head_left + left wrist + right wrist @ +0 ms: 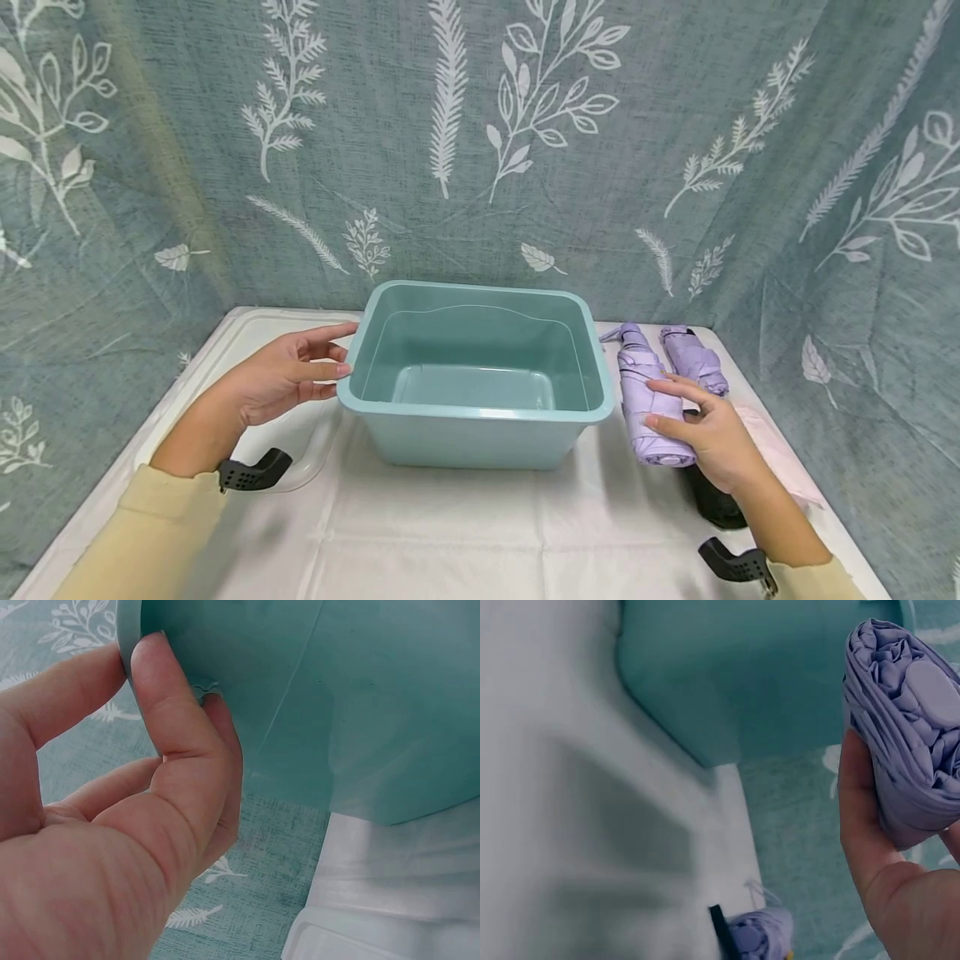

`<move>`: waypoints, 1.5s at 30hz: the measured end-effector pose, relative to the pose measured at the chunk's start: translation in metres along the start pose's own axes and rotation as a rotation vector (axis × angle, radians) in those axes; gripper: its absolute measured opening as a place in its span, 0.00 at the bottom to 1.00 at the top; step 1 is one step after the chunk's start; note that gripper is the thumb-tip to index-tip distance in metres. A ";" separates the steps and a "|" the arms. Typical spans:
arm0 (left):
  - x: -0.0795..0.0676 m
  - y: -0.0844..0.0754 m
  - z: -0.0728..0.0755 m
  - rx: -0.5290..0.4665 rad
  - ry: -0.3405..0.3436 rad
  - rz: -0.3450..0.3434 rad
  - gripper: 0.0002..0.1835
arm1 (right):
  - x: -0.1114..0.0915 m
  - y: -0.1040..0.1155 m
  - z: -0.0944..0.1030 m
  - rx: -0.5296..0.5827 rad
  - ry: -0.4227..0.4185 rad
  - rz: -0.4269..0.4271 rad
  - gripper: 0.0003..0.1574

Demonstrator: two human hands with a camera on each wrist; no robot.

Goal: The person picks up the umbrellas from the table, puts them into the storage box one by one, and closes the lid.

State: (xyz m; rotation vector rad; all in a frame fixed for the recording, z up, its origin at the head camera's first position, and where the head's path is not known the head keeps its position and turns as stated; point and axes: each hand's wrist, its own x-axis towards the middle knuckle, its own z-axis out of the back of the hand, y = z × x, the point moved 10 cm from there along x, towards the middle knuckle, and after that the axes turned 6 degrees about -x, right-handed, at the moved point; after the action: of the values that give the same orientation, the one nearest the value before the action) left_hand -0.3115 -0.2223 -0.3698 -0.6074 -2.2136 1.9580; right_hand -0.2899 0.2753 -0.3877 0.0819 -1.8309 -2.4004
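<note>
While a grey-green cloth with white leaf prints (pixel 450 225) fills the upper frame of the head view, a white-covered table (pixel 435 533) spreads below it. Mid-frame stands a teal bin (pixel 480 442), its inside bare. At centre left a pale, tray-like panel (pixel 288 437) lies flat, partly behind the left hand (pixel 288 375). That hand's fingers are bent about the bin's left rim, thumb on the near side, grasping it. Right of centre, the right hand (pixel 708 437) grasps a lilac folded umbrella (pixel 656 417) between thumb and fingers; it slants beside the bin, its near end towards the lower frame. Near the right edge is a pale pink item (pixel 780 458), partly hidden by the right hand. Just right of the held umbrella lies a smaller-looking second umbrella (pixel 693 358). Beneath the right hand shows a black object (pixel 712 500), mostly covered.
</note>
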 end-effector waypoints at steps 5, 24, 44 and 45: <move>0.001 0.000 0.000 0.012 0.003 -0.002 0.42 | 0.003 0.015 0.000 0.168 0.084 0.068 0.30; 0.000 0.001 0.000 0.008 0.004 -0.014 0.41 | 0.035 0.075 -0.017 0.122 0.205 0.160 0.35; 0.000 0.001 0.001 0.024 0.007 -0.020 0.43 | 0.074 0.110 -0.055 0.020 0.194 0.083 0.37; -0.001 0.001 0.001 0.023 0.007 -0.020 0.43 | 0.076 0.112 -0.059 0.014 0.200 0.084 0.38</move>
State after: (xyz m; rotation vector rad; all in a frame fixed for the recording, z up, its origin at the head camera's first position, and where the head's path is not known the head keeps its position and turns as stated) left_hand -0.3112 -0.2232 -0.3705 -0.5859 -2.1817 1.9655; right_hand -0.3512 0.1796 -0.2929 0.2330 -1.7262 -2.2340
